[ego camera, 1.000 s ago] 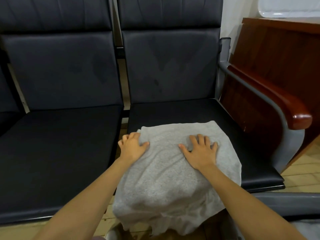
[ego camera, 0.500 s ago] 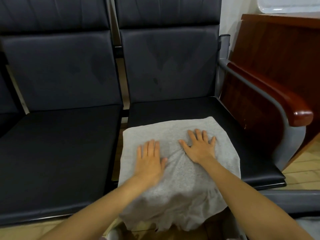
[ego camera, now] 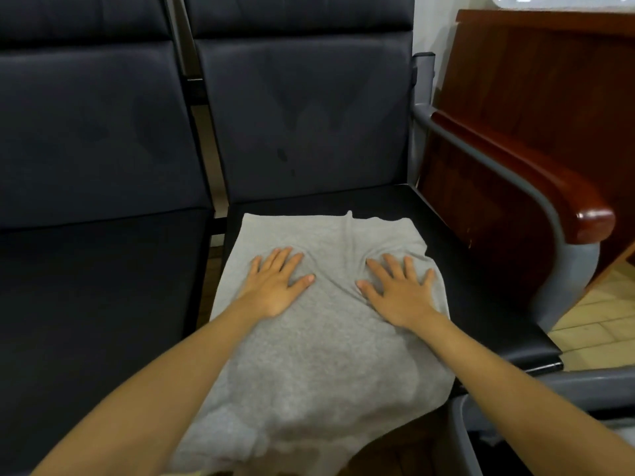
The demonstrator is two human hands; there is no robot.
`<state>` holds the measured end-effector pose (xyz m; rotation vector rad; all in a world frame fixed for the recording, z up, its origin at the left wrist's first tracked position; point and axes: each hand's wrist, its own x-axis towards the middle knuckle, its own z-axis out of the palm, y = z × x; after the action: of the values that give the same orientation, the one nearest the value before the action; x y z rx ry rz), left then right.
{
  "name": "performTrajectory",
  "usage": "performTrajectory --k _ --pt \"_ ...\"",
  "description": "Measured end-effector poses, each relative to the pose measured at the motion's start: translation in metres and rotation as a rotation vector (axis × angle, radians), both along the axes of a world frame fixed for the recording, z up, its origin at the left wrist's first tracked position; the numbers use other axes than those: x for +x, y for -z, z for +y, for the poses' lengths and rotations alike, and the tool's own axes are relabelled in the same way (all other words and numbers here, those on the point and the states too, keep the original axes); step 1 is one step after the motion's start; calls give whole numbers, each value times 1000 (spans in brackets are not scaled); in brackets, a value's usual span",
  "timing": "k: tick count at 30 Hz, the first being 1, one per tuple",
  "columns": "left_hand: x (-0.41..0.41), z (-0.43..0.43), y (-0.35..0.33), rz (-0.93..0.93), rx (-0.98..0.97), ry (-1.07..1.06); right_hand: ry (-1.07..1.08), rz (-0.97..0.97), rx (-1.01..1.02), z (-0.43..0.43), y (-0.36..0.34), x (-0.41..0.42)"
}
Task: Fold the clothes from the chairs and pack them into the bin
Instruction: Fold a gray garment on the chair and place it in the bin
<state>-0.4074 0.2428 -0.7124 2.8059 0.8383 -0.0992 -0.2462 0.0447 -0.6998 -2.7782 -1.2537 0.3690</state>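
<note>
One dark seat, the left chair seat (ego camera: 86, 304), lies to the left of the left hand (ego camera: 275, 286) and apart from its fingers. That hand lies palm down on the grey garment (ego camera: 319, 365), with its fingers straight, slightly spread and gripping nothing. The garment covers the front of the right chair seat (ego camera: 481, 297). Its far edge lies just beyond both sets of fingertips, and its near part hangs over the seat's front. A ridge of bunched cloth runs between the two thumbs. The right hand (ego camera: 398, 293) also presses flat, fingers straight and spread. Right of those fingers come bare seat, a wood-capped armrest (ego camera: 549, 187) and a wooden cabinet (ego camera: 549, 80).
</note>
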Motion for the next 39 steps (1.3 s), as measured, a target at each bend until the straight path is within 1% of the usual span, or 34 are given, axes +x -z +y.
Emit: performTrajectory --k 2,4,5,7,8,9,12,14,15,18,19,20,22,24,25,27,30,34,36,39 --pt "13 21 5 -64 21 -6 27 -17 11 18 2 29" --pt "27 41 8 -202 66 -31 58 -42 37 37 5 60" --pt "33 49 9 -297 116 -49 60 -52 52 47 6 74" --pt "49 62 9 -462 286 -49 52 -73 85 69 10 96" --pt "55 67 9 -521 367 -35 47 -94 112 79 10 104" --pt "62 72 10 -544 410 -17 49 -127 154 89 11 111" --pt "74 80 7 -496 325 -27 47 -315 282 113 9 121" --pt "78 83 6 -460 284 -42 -33 -428 307 120 6 122" --pt "79 83 3 -447 251 -58 -82 -455 337 120 4 120" --pt "71 78 -14 -364 104 -76 -190 -456 532 106 -2 102" --pt "63 74 -18 -304 92 -40 -206 -447 580 98 -6 90" --pt "52 67 -22 -264 129 4 -214 -417 587 88 -10 76" --pt "27 43 -23 -355 246 93 -200 -298 497 65 -17 47" --pt "3 9 -19 -427 264 139 -160 -194 327 40 -22 23" --pt "-7 -6 -17 -395 225 149 -142 -163 247 29 -24 14" --pt "-22 -28 -15 -267 168 123 -114 -113 126 11 -23 1" --pt "-29 -43 -13 -108 141 45 -93 -61 19 -1 -15 -8" --pt "-15 -42 -7 62 -2 -49 -57 19 -20 13 -2 4" --pt "-6 -27 -3 71 -37 -73 -56 38 9 25 3 18" --pt "7 6 -2 38 2 -72 -95 -9 111 41 7 41"
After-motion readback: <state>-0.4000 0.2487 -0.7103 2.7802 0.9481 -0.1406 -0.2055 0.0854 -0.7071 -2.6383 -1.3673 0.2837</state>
